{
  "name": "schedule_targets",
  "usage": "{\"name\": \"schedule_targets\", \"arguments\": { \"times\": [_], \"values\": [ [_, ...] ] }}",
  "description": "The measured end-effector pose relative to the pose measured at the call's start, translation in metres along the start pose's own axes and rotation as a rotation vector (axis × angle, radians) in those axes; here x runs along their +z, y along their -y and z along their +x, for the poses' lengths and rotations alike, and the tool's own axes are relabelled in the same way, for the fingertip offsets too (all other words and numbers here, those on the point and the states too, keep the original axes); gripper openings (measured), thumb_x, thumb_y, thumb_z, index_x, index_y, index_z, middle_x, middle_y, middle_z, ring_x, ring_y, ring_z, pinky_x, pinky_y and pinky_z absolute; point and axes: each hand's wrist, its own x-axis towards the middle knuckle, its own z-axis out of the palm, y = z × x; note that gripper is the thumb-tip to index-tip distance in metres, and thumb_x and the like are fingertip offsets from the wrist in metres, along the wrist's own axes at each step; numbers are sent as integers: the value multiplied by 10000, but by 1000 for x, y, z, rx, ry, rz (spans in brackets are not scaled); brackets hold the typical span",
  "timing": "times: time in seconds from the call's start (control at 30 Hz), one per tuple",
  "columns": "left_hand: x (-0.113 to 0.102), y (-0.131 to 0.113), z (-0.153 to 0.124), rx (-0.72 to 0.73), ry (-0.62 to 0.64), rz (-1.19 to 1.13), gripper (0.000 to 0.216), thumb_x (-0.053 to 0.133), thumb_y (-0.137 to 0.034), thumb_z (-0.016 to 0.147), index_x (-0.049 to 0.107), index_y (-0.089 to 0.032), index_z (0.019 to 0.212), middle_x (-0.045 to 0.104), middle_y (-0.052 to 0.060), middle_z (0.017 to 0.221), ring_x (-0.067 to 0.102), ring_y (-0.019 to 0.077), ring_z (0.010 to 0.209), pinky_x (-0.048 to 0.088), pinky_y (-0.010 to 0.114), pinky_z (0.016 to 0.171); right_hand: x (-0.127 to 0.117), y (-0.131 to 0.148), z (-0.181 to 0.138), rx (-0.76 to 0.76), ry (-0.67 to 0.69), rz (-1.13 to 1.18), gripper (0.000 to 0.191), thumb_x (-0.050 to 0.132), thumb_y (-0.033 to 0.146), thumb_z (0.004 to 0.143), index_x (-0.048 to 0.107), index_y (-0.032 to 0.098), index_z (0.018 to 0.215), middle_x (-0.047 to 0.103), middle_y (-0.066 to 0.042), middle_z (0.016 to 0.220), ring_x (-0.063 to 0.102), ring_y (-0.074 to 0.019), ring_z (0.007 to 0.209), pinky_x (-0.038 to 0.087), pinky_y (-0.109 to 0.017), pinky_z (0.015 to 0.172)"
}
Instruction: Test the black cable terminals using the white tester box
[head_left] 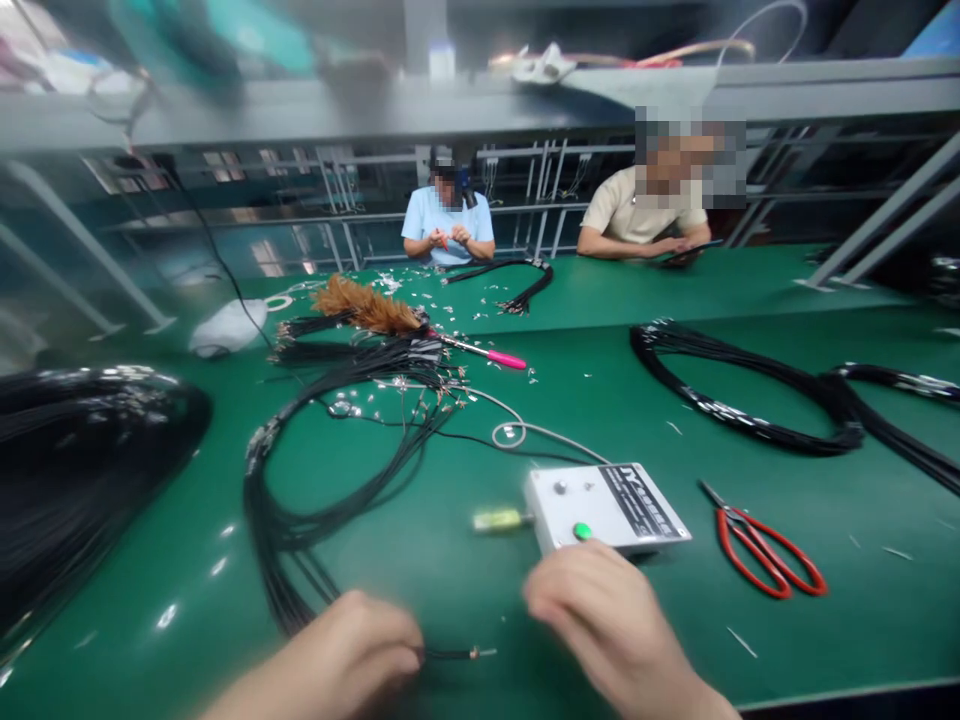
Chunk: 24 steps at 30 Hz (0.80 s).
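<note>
My left hand [367,635], at the bottom centre, is closed around a thin black cable [450,655]. That cable's end sticks out to the right of the fingers, with a small brass-coloured fitting and a pale tip. My right hand [600,610] is curled, fingers pressed together, just in front of a white tester box [551,500] with a green button. Whatever is between its fingers, if anything, is hidden. A yellow-green plug piece [499,520] projects from the box's left side. Beyond my left hand lies a looped bundle of black cables [259,500].
Red-handled scissors [765,550] lie right of the box. More black cable coils rest at the left [97,470] and right [750,410]. A brown duster [367,305] with a pink handle lies farther back, among scraps. Two people sit across the green table [585,385].
</note>
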Motion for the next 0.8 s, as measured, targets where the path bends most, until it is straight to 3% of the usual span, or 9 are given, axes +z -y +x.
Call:
{"name": "schedule_targets", "arguments": {
  "times": [0.07,0.17,0.23,0.27,0.43,0.53,0.63,0.73,0.8],
  "values": [
    [-9,6,11,66,-190,-1,254,498,-344,972,692,-226,861,728,12,840,654,178,820,479,252,783,8,-7,-11,19,-129,33,136,516,121,941,599,215,890,700,-12,805,637,-147,729,450,-290,679],
    [-37,19,48,133,-657,111,273,458,-355,984,638,-194,855,696,52,858,637,189,819,494,283,777,32,-14,-28,30,-8,66,150,545,151,933,596,221,810,685,8,714,614,-141,638,434,-275,603],
    [-59,34,82,-5,-949,305,288,420,-382,990,608,-195,875,676,59,873,626,191,823,492,296,790,48,-18,-35,69,34,74,169,551,180,941,599,218,783,677,10,686,609,-136,615,431,-265,593],
    [-67,43,100,-77,-995,340,291,395,-371,995,599,-190,894,674,71,890,626,199,833,486,308,796,53,-19,-37,85,40,77,170,556,195,944,603,216,782,677,9,684,608,-134,614,430,-261,594],
    [-76,90,159,-343,-914,418,222,487,-329,935,592,-167,826,667,109,757,652,263,716,458,337,681,57,-20,-34,172,63,107,104,553,208,948,628,211,875,685,-16,749,607,-151,671,431,-266,620],
    [-82,98,159,-402,-832,445,258,420,-319,963,601,-163,867,687,124,800,667,276,743,452,336,682,52,-20,-33,225,50,137,180,475,168,967,628,205,880,663,-32,748,589,-163,679,427,-279,625],
    [-83,80,135,-384,-760,451,305,364,-355,991,601,-166,954,696,98,832,664,260,778,461,326,698,51,-19,-35,301,-29,198,200,454,166,980,640,205,917,674,-39,787,609,-167,717,451,-285,666],
    [-46,37,98,-215,-689,500,281,425,-377,978,567,-180,1120,675,103,1043,615,266,1002,443,365,870,53,-20,-40,415,-119,292,200,466,201,989,657,210,929,685,-33,802,640,-162,746,478,-276,709],
    [-3,5,72,167,-433,576,227,449,-318,969,578,-182,1098,662,103,1033,589,275,989,441,404,876,54,-21,-41,497,-158,346,202,477,237,992,667,210,928,689,-28,794,653,-161,750,489,-268,723]
  ]
}}
